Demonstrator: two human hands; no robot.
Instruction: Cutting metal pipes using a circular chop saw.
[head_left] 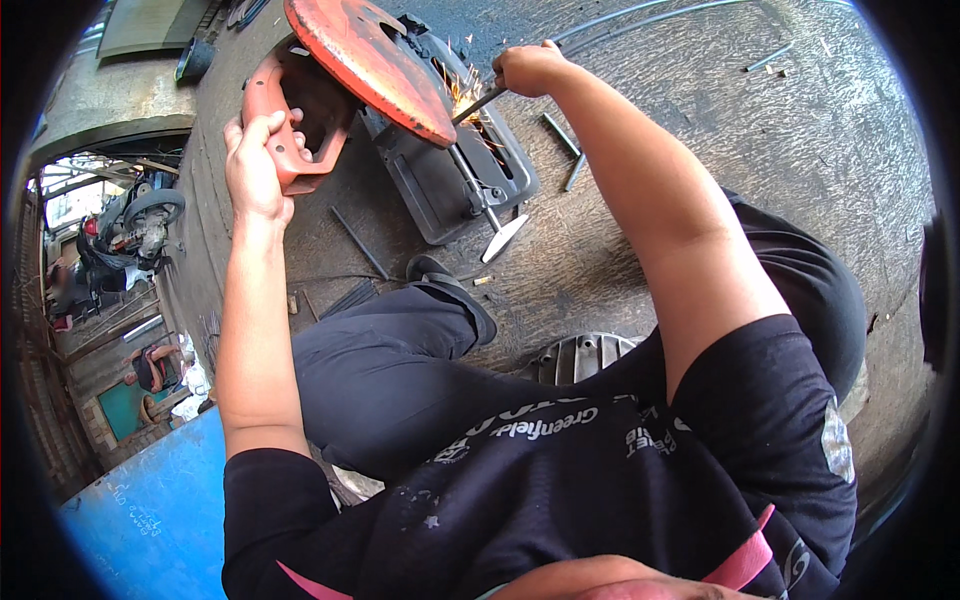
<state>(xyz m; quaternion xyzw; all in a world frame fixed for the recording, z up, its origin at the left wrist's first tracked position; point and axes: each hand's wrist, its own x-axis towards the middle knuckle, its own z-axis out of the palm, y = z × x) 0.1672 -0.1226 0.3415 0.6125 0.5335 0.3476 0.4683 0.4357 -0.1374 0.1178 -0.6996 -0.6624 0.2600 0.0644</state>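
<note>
An orange cut-off saw stands on the floor ahead of me, its round blade guard scuffed and tilted. My left hand is closed around the saw's orange loop handle. Thumb and fingers of my right hand grip a thin metal rod, which reaches left to the guard's lower edge. Orange sparks fly beside the guard, over the dark saw base. The guard hides the blade and the cutting spot. A clamp screw with a pale crank handle sticks out of the base towards me.
Short rod pieces lie on the rough floor, with others right of the base. Long thin rods stretch across the far right. My sandalled foot is near the base. A blue panel, a motorcycle and another person are at left.
</note>
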